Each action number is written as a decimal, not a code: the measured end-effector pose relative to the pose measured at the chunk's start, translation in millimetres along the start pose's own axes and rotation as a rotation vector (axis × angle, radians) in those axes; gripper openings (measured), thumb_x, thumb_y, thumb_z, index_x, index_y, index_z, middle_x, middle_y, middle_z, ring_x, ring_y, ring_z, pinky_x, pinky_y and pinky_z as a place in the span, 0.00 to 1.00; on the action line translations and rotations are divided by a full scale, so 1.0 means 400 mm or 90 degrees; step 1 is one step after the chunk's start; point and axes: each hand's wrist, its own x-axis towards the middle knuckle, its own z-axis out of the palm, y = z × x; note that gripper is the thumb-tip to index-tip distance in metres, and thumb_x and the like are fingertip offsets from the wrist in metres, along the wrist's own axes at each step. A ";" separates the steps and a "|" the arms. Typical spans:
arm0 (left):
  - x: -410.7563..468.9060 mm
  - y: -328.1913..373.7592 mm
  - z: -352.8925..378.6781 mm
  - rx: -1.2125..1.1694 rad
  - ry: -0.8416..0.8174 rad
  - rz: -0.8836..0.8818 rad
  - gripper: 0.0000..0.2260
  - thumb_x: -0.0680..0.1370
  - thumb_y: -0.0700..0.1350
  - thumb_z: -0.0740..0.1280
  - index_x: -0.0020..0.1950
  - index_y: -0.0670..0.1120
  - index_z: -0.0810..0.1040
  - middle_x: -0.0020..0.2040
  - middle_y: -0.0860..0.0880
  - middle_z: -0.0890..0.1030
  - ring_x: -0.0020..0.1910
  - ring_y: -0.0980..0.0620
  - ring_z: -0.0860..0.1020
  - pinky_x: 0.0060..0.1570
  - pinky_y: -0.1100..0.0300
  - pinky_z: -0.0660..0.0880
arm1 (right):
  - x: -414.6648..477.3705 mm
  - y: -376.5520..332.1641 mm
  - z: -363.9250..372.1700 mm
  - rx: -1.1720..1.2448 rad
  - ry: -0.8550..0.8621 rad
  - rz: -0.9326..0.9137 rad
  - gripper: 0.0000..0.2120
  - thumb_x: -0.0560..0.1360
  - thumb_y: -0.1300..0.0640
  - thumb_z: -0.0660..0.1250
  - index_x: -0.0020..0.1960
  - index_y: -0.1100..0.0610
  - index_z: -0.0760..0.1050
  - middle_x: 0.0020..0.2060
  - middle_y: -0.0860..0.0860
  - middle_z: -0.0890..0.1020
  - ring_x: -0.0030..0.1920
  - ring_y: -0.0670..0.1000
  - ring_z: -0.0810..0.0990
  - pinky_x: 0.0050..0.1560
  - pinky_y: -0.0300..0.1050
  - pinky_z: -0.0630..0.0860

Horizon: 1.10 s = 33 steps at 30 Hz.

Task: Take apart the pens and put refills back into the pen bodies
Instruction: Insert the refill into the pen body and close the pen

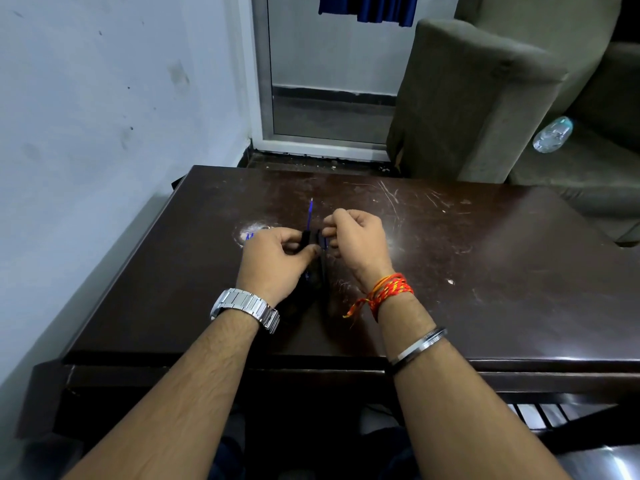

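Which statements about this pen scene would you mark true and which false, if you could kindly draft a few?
1. The left hand grips a black pen body with a blue refill sticking out of its far end. True.
2. The right hand lies flat and open on the table. False: its fingers are curled and pinch a small dark part next to the pen body.
3. A silver watch sits on the left wrist. True.
4. A plastic bottle stands upright on the table. False: it lies on its side on the sofa beyond the table.
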 end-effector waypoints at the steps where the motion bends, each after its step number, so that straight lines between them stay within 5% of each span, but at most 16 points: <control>1: 0.002 0.001 -0.005 0.000 0.030 -0.003 0.04 0.68 0.47 0.77 0.39 0.55 0.85 0.30 0.64 0.80 0.35 0.68 0.80 0.33 0.77 0.71 | 0.001 0.005 -0.003 -0.041 0.002 -0.007 0.10 0.68 0.51 0.64 0.33 0.53 0.81 0.29 0.47 0.83 0.34 0.49 0.79 0.41 0.49 0.77; 5: 0.012 -0.001 -0.022 0.024 0.121 -0.040 0.06 0.68 0.50 0.77 0.42 0.51 0.86 0.33 0.58 0.82 0.33 0.66 0.80 0.34 0.75 0.72 | -0.011 0.022 -0.003 -0.287 -0.055 -0.094 0.07 0.72 0.53 0.68 0.37 0.52 0.82 0.34 0.45 0.83 0.38 0.44 0.81 0.35 0.32 0.73; 8: 0.012 0.001 -0.023 0.026 0.130 -0.050 0.06 0.68 0.49 0.77 0.43 0.50 0.86 0.31 0.60 0.80 0.33 0.67 0.79 0.35 0.73 0.72 | -0.030 0.029 0.019 -0.417 -0.093 -0.128 0.06 0.71 0.50 0.69 0.42 0.52 0.83 0.42 0.52 0.85 0.46 0.55 0.84 0.48 0.46 0.80; 16: 0.010 -0.001 -0.018 0.034 0.107 -0.053 0.05 0.69 0.49 0.76 0.42 0.51 0.86 0.33 0.58 0.82 0.33 0.68 0.79 0.34 0.76 0.72 | -0.056 0.037 0.063 -0.596 -0.116 -0.191 0.09 0.75 0.53 0.66 0.52 0.56 0.80 0.47 0.57 0.82 0.49 0.63 0.82 0.46 0.52 0.78; 21: 0.009 0.001 -0.017 0.040 0.106 -0.039 0.04 0.69 0.49 0.76 0.42 0.51 0.86 0.33 0.57 0.83 0.33 0.65 0.80 0.36 0.69 0.75 | -0.051 0.033 0.061 -0.437 -0.019 -0.124 0.11 0.75 0.48 0.66 0.47 0.56 0.80 0.47 0.58 0.83 0.49 0.64 0.82 0.47 0.48 0.78; 27: 0.007 0.000 -0.016 0.036 0.076 -0.018 0.05 0.70 0.48 0.76 0.43 0.50 0.86 0.34 0.57 0.83 0.34 0.64 0.80 0.36 0.73 0.73 | -0.024 0.013 0.046 -0.154 0.103 -0.146 0.12 0.75 0.58 0.66 0.56 0.56 0.83 0.47 0.52 0.86 0.51 0.53 0.84 0.49 0.33 0.72; 31: 0.002 -0.001 -0.010 0.020 0.008 0.006 0.04 0.70 0.45 0.76 0.44 0.52 0.86 0.32 0.62 0.80 0.34 0.68 0.79 0.34 0.78 0.71 | 0.005 0.003 0.039 0.042 0.135 -0.132 0.07 0.78 0.56 0.67 0.54 0.51 0.81 0.42 0.49 0.85 0.46 0.51 0.85 0.54 0.53 0.82; 33: 0.002 -0.003 -0.007 0.024 -0.026 0.014 0.06 0.70 0.45 0.76 0.46 0.51 0.86 0.34 0.60 0.81 0.34 0.66 0.79 0.36 0.74 0.73 | 0.013 0.000 0.033 0.138 0.139 -0.142 0.06 0.78 0.57 0.67 0.53 0.49 0.79 0.40 0.49 0.84 0.43 0.49 0.84 0.51 0.51 0.83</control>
